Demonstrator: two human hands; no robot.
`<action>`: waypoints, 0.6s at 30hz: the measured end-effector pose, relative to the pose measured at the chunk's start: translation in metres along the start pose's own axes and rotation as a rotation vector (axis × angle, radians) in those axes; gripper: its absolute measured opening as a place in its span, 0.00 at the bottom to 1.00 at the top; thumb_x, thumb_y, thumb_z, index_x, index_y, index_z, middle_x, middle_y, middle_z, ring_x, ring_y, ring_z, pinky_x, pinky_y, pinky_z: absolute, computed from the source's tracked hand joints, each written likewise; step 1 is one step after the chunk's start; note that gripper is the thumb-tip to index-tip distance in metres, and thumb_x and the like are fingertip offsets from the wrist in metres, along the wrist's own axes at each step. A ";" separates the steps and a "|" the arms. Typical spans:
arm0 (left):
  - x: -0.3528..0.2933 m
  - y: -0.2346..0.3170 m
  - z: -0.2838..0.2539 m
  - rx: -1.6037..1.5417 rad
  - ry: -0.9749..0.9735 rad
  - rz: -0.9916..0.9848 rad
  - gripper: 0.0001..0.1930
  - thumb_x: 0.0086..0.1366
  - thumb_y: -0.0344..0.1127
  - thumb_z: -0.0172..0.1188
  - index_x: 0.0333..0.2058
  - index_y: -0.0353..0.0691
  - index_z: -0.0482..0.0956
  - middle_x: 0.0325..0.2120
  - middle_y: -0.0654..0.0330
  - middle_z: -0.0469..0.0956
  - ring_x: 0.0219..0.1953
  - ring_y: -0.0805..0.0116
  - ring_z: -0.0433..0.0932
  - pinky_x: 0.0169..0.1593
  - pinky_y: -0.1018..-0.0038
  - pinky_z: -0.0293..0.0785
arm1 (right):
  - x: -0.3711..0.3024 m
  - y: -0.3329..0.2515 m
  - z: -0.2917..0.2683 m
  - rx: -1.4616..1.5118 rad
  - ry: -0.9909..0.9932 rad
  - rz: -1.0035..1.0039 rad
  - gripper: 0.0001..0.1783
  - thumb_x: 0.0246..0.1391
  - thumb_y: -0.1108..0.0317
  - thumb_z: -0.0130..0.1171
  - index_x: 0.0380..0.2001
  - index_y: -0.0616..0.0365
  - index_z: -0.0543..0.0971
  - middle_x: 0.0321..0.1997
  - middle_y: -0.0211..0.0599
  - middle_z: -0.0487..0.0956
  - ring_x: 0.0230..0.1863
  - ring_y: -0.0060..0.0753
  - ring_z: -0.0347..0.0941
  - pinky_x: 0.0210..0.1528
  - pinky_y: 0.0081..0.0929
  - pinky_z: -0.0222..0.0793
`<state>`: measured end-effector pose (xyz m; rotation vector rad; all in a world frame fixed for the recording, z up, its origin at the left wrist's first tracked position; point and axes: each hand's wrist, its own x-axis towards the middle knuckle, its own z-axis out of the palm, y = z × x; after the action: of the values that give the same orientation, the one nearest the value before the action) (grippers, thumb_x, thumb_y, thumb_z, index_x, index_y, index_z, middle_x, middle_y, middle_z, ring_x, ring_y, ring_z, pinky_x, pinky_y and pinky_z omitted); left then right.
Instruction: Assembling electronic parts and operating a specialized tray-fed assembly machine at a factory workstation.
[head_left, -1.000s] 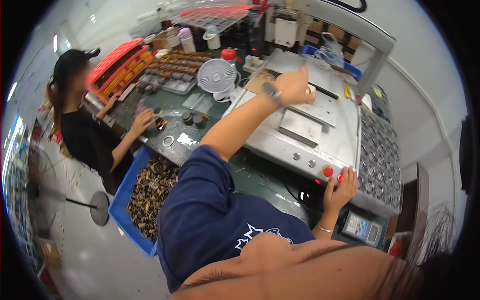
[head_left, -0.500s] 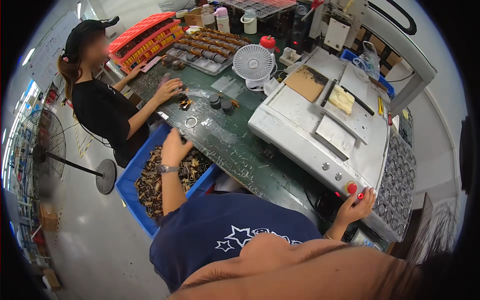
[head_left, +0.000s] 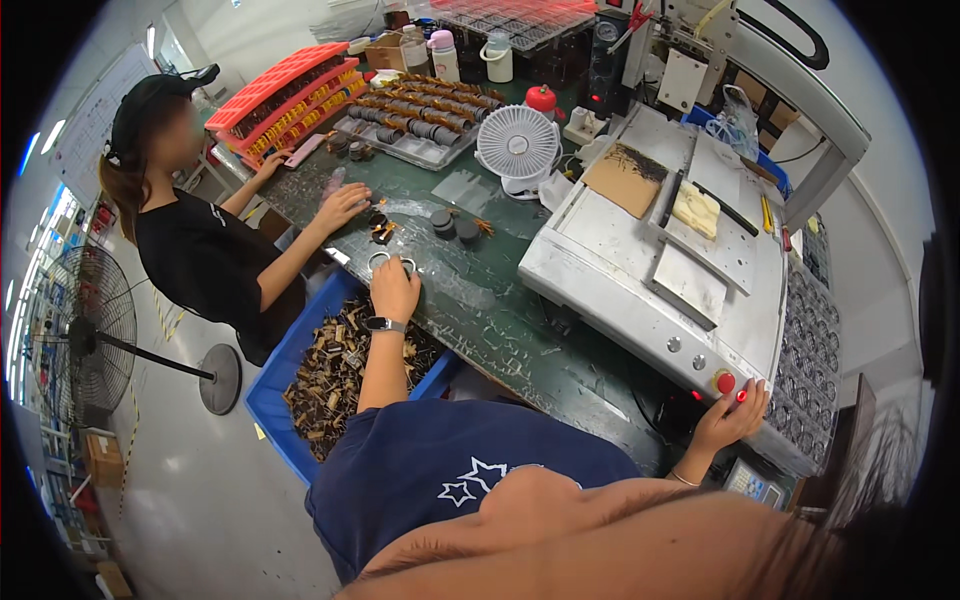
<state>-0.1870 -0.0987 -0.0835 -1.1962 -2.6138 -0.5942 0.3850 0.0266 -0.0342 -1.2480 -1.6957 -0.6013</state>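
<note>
My left hand is at the near edge of the green workbench, its fingers closed on a small metal ring. Just left of the fingertips lies another silver ring. Far to the right, my right hand rests on the front corner of a white machine. Its fingers are stretched out beside a lit red button and a red mushroom knob, holding nothing. Dark round parts with orange tails stand on the bench beyond my left hand.
A co-worker in black stands at left, a hand on the bench. Below the bench edge is a blue bin of small brownish parts. A white fan, parts tray and red racks stand behind. Ring trays flank the machine.
My left hand has moved right and forward from over the blue bin to the bench edge, where a second ring now shows at its fingers. My right hand stays beside the button.
</note>
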 end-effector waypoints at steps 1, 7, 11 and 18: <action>0.001 -0.002 0.001 0.005 0.004 0.003 0.20 0.56 0.37 0.65 0.44 0.32 0.73 0.38 0.46 0.77 0.43 0.46 0.75 0.47 0.56 0.73 | -0.001 0.000 0.001 0.003 0.002 0.006 0.23 0.58 0.63 0.49 0.53 0.65 0.75 0.61 0.50 0.74 0.65 0.56 0.64 0.67 0.49 0.52; 0.001 -0.003 0.018 0.035 0.224 -0.039 0.29 0.57 0.35 0.64 0.56 0.31 0.67 0.48 0.43 0.72 0.47 0.45 0.73 0.51 0.57 0.71 | -0.002 0.001 0.001 -0.022 -0.002 0.015 0.23 0.59 0.62 0.49 0.53 0.64 0.75 0.61 0.49 0.74 0.65 0.56 0.64 0.67 0.49 0.53; -0.003 0.005 0.019 0.082 0.296 -0.010 0.31 0.56 0.34 0.63 0.57 0.30 0.65 0.54 0.39 0.68 0.53 0.41 0.69 0.56 0.54 0.66 | 0.000 0.000 -0.003 -0.008 0.009 0.025 0.23 0.58 0.63 0.50 0.53 0.65 0.75 0.61 0.50 0.74 0.64 0.58 0.65 0.67 0.50 0.53; -0.004 0.056 -0.010 -0.282 0.521 0.358 0.20 0.57 0.28 0.60 0.50 0.33 0.74 0.52 0.46 0.71 0.55 0.44 0.69 0.59 0.53 0.63 | 0.001 -0.004 0.003 -0.018 -0.044 0.086 0.24 0.53 0.64 0.53 0.53 0.60 0.76 0.62 0.48 0.73 0.65 0.54 0.64 0.67 0.47 0.52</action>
<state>-0.1415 -0.0721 -0.0605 -1.3243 -1.8778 -1.0531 0.3802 0.0276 -0.0342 -1.3484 -1.6666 -0.5426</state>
